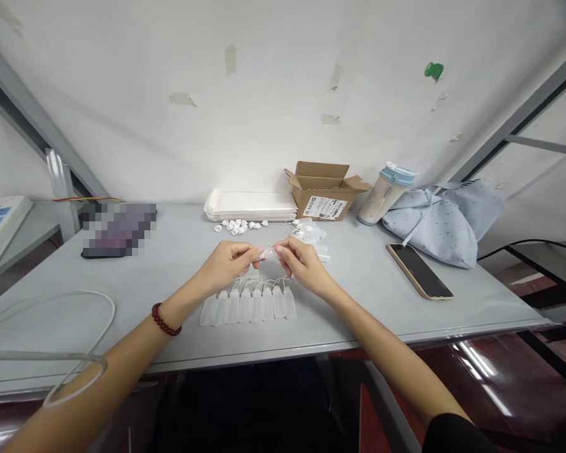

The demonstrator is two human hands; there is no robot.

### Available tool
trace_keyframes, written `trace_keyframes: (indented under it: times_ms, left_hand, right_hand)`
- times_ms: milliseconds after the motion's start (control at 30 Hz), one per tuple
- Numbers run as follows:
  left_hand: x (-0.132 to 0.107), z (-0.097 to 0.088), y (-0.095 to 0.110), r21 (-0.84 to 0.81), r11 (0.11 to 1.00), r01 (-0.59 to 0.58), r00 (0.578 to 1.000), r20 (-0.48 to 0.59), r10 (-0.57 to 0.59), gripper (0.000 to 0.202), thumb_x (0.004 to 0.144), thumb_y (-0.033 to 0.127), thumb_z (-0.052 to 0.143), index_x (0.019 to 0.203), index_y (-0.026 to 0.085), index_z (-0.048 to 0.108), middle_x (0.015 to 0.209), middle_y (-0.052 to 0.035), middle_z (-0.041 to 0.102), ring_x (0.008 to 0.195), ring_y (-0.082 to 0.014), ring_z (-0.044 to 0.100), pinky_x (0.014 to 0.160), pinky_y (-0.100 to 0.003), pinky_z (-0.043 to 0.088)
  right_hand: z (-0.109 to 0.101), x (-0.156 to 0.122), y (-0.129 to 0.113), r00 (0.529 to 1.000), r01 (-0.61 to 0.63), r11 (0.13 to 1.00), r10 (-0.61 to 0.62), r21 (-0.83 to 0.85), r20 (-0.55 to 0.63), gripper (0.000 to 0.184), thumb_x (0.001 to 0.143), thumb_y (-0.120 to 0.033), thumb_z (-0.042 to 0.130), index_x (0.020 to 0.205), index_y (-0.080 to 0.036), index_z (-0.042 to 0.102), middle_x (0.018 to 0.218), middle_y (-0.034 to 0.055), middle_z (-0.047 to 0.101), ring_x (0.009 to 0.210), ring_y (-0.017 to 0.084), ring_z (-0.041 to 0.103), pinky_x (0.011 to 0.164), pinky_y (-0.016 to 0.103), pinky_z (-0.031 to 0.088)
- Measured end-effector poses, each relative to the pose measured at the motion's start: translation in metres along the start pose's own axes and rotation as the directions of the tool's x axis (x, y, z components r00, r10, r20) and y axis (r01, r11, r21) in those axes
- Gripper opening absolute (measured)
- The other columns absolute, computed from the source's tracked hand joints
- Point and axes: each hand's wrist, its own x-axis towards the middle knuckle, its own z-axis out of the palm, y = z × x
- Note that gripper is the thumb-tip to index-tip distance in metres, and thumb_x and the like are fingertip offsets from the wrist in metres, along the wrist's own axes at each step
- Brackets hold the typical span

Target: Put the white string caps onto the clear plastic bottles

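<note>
Between my two hands, above the middle of the table, is a small translucent plastic bottle (270,252). My left hand (236,261) pinches its left end with thumb and fingers. At the other end, the fingers of my right hand (304,261) are closed on it, and a bit of white cord shows there. Fingers cover most of the bottle. Just in front lies a row of similar translucent bottles (249,306) with white cords at their tops. White caps (236,225) are scattered behind my left hand. More translucent pieces (311,233) lie behind my right hand.
A stack of white packets (252,206) and an open cardboard box (324,198) stand against the wall. To the right are a tumbler (385,195), a blue cloth bag (446,223) and a phone (419,270). A white cable (108,308) loops over the left side.
</note>
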Motion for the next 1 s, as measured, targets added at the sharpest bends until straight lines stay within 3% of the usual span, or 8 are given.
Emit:
trace_keyframes:
  times_ms: [133, 300, 400, 533, 667, 867, 1000]
  left_hand:
    - [-0.004, 0.004, 0.002, 0.057, 0.993, -0.105, 0.994, -0.034, 0.107, 0.025, 0.082, 0.041, 0.060, 0.086, 0.017, 0.066, 0.055, 0.0044, 0.049, 0.047, -0.0090, 0.040, 0.045, -0.021, 0.031]
    - [-0.006, 0.007, 0.003, 0.187, 0.956, -0.227, 0.963, -0.104, 0.249, 0.020, 0.081, 0.034, 0.061, 0.088, 0.017, 0.069, 0.059, 0.0031, 0.055, 0.052, -0.0101, 0.045, 0.051, -0.022, 0.038]
    - [-0.006, 0.006, 0.004, 0.135, 0.978, -0.162, 0.980, -0.097, 0.176, 0.027, 0.083, 0.041, 0.057, 0.087, 0.016, 0.068, 0.060, 0.0022, 0.057, 0.050, -0.0100, 0.045, 0.047, -0.021, 0.037]
    - [-0.003, 0.002, 0.003, 0.063, 0.997, -0.034, 0.999, -0.021, 0.036, 0.046, 0.089, 0.050, 0.045, 0.063, 0.016, 0.061, 0.046, 0.0018, 0.049, 0.045, -0.0113, 0.046, 0.042, -0.021, 0.033]
    - [-0.001, 0.002, 0.001, -0.019, 0.999, -0.043, 0.999, 0.028, 0.043, 0.047, 0.089, 0.049, 0.047, 0.057, 0.016, 0.058, 0.044, 0.0020, 0.046, 0.043, -0.0108, 0.045, 0.043, -0.022, 0.034]
    - [-0.003, 0.003, 0.002, -0.091, 0.995, -0.046, 0.998, -0.034, 0.043, 0.039, 0.083, 0.046, 0.058, 0.059, 0.016, 0.060, 0.042, 0.0073, 0.028, 0.039, -0.0062, 0.025, 0.039, -0.020, 0.021]
    - [-0.006, 0.005, 0.006, -0.044, 0.996, -0.080, 0.993, -0.092, 0.076, 0.027, 0.079, 0.041, 0.064, 0.069, 0.016, 0.068, 0.046, 0.0055, 0.042, 0.040, -0.0057, 0.027, 0.038, -0.020, 0.020]
  right_hand:
    - [0.001, 0.001, 0.006, 0.999, -0.009, 1.000, 0.007, -0.028, -0.047, 0.033, 0.092, -0.046, 0.044, 0.075, -0.019, 0.051, 0.055, -0.0060, 0.042, 0.046, 0.007, 0.040, 0.047, 0.021, 0.036]
    - [0.003, 0.001, 0.006, 0.997, -0.055, 0.998, 0.058, 0.039, -0.060, 0.036, 0.090, -0.050, 0.046, 0.073, -0.019, 0.051, 0.056, -0.0060, 0.041, 0.043, 0.007, 0.039, 0.044, 0.021, 0.035]
    - [0.003, 0.001, 0.003, 0.996, -0.062, 0.996, 0.065, 0.065, -0.060, 0.035, 0.089, -0.050, 0.047, 0.078, -0.018, 0.054, 0.056, -0.0062, 0.042, 0.041, 0.007, 0.039, 0.042, 0.021, 0.034]
    - [0.003, 0.000, -0.001, 0.998, -0.020, 0.999, 0.023, 0.042, -0.052, 0.033, 0.090, -0.048, 0.046, 0.085, -0.017, 0.058, 0.057, -0.0059, 0.044, 0.043, 0.007, 0.041, 0.045, 0.022, 0.035]
    - [0.004, -0.001, 0.000, 0.999, 0.001, 1.000, 0.000, 0.015, -0.044, 0.033, 0.091, -0.047, 0.045, 0.090, -0.017, 0.059, 0.057, -0.0059, 0.045, 0.044, 0.007, 0.042, 0.047, 0.022, 0.037]
    - [0.005, -0.001, 0.001, 0.999, 0.015, 1.000, -0.015, -0.007, -0.049, 0.040, 0.091, -0.053, 0.040, 0.078, -0.018, 0.054, 0.058, -0.0053, 0.039, 0.046, 0.008, 0.038, 0.047, 0.023, 0.035]
    - [0.003, -0.001, -0.004, 0.999, -0.013, 1.000, 0.012, -0.009, -0.043, 0.043, 0.090, -0.057, 0.040, 0.074, -0.019, 0.051, 0.055, -0.0057, 0.036, 0.047, 0.009, 0.036, 0.046, 0.023, 0.032]
